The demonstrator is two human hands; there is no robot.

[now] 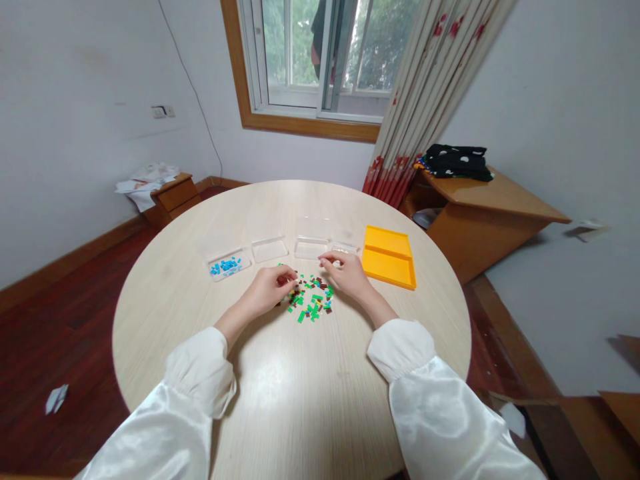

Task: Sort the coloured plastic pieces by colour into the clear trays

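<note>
A loose pile of small green, brown, blue and yellow building bricks (314, 308) lies on the round table in front of me. At the pile's left edge is my left hand (270, 290), its fingers curled together over some bricks; whatever they hold is hidden. My right hand (347, 275) hovers at the pile's upper right, thumb and forefinger brought together near the clear boxes. Anything in that pinch is too small to make out. Blue bricks (227, 267) fill part of a clear plastic box (215, 277) on the left.
Beyond the pile stand more clear lidded boxes, a left one (270, 250), a middle one (311, 249) and a right one (345, 248) partly behind my right hand. A yellow two-part tray (389, 248) rests at the right of the round table (300, 400).
</note>
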